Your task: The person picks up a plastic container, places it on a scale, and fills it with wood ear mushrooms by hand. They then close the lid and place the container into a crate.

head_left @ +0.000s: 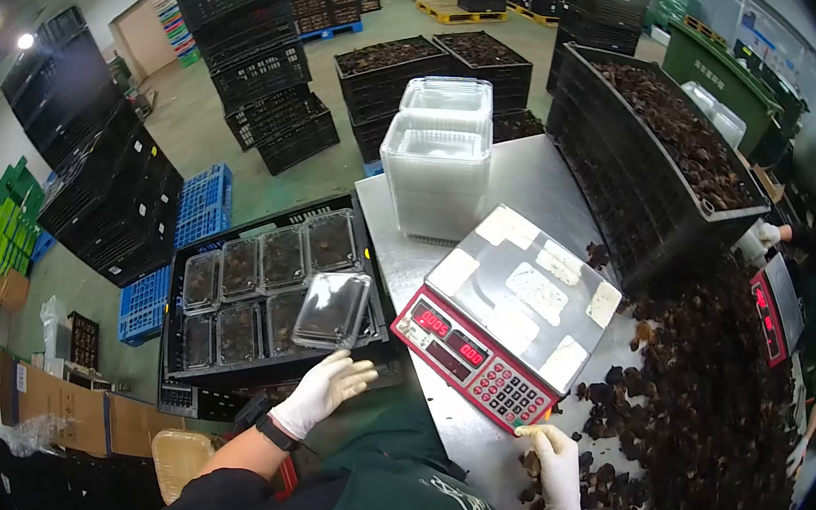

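My left hand (324, 392), in a white glove, is open with its fingers apart. Just past its fingertips, a clear lidded plastic box (332, 309) lies tilted on other filled boxes in a black crate (174, 349). My right hand (559, 479), also gloved, is by the near right corner of a red digital scale (427, 350). Its index finger stretches to that corner, and nothing held shows; the other fingers are partly hidden. The scale's metal pan bears pale patches and no box. Loose dark brown pieces, like wood ear mushrooms (678, 447), lie beside this hand.
Stacked clear plastic boxes (434, 172) stand behind the scale on a metal table (550, 160). A large black crate (609, 167) of dark pieces rises at the right. A co-worker's gloved hand (769, 234) is near another scale (774, 312). Tall crate stacks (242, 35) stand beyond.
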The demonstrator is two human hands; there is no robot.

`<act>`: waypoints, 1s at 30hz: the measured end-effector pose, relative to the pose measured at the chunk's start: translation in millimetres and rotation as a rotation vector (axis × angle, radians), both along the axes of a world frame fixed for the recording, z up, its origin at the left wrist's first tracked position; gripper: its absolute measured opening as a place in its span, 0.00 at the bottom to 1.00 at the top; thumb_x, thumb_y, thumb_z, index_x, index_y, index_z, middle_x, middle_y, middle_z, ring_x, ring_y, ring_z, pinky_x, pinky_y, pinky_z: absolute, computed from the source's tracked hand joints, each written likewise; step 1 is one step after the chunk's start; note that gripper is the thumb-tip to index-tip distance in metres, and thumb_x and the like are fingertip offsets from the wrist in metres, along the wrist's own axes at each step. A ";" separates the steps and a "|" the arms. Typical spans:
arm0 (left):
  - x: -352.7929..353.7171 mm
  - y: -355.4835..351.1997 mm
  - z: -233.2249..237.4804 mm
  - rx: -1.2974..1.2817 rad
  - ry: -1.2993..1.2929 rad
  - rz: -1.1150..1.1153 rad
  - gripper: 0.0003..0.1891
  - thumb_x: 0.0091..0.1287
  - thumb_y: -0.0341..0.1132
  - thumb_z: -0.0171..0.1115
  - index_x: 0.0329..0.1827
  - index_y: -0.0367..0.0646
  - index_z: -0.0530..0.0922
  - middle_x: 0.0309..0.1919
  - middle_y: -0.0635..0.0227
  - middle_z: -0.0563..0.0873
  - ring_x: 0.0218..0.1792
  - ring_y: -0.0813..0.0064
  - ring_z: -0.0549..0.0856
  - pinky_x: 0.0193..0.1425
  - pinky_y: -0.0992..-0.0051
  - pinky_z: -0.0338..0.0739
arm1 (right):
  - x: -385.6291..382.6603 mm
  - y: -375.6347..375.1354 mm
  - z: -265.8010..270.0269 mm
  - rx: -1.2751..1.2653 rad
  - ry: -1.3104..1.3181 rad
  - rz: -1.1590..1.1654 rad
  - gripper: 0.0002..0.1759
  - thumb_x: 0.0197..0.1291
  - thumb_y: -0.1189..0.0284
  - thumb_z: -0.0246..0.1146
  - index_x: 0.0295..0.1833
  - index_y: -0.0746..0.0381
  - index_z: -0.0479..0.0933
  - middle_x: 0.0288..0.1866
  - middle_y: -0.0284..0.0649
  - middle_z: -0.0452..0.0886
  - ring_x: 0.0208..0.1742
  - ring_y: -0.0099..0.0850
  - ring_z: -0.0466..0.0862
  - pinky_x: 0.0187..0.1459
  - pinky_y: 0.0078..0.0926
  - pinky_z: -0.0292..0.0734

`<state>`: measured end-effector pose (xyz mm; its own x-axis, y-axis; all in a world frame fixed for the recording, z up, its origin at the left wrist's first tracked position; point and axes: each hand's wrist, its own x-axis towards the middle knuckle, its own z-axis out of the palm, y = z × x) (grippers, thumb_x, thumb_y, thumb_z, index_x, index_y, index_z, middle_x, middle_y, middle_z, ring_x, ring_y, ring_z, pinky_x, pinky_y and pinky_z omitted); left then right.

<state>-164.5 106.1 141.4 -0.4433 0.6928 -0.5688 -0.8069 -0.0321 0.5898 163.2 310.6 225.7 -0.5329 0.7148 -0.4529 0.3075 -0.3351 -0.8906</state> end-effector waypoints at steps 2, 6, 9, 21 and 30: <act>-4.3 8.2 12.9 -0.067 0.240 -0.265 0.17 0.75 0.32 0.55 0.65 0.42 0.73 0.58 0.50 0.83 0.58 0.60 0.84 0.53 0.70 0.81 | 17.3 -6.4 -5.3 -0.009 -0.028 -0.074 0.13 0.72 0.71 0.56 0.45 0.66 0.85 0.21 0.29 0.75 0.18 0.16 0.68 0.22 0.16 0.61; -38.7 16.5 -2.5 -0.597 1.865 -0.227 0.27 0.63 0.32 0.66 0.67 0.43 0.73 0.61 0.55 0.79 0.64 0.56 0.77 0.62 0.59 0.75 | 56.7 -23.2 -30.8 0.019 0.050 -0.207 0.15 0.72 0.69 0.55 0.44 0.67 0.85 0.22 0.30 0.76 0.18 0.15 0.67 0.22 0.16 0.59; -54.6 28.4 -7.3 -1.189 1.811 -0.396 0.41 0.58 0.44 0.72 0.75 0.50 0.64 0.77 0.52 0.59 0.75 0.46 0.61 0.75 0.51 0.61 | 73.0 -37.4 -28.9 0.040 0.019 -0.290 0.16 0.72 0.69 0.54 0.44 0.68 0.85 0.21 0.30 0.76 0.19 0.15 0.68 0.22 0.16 0.59; -79.7 230.4 164.6 -0.087 2.442 -0.055 0.25 0.68 0.27 0.56 0.69 0.32 0.69 0.66 0.46 0.74 0.73 0.52 0.68 0.78 0.60 0.58 | 123.1 -73.7 -43.1 -0.004 0.199 -0.466 0.17 0.75 0.67 0.52 0.45 0.66 0.84 0.24 0.29 0.77 0.21 0.15 0.69 0.25 0.15 0.62; -191.2 333.1 161.7 -0.087 2.224 -0.604 0.06 0.57 0.27 0.69 0.29 0.32 0.83 0.21 0.60 0.85 0.23 0.71 0.83 0.32 0.69 0.78 | 212.3 -132.6 -59.3 0.181 0.321 -1.008 0.24 0.79 0.57 0.49 0.49 0.65 0.84 0.24 0.28 0.77 0.22 0.14 0.69 0.25 0.13 0.63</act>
<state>-355.7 439.2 303.2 -0.0272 0.9489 0.3145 0.9666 -0.0552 0.2502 375.5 178.0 166.4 0.2650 0.9339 -0.2401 -0.2943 -0.1588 -0.9424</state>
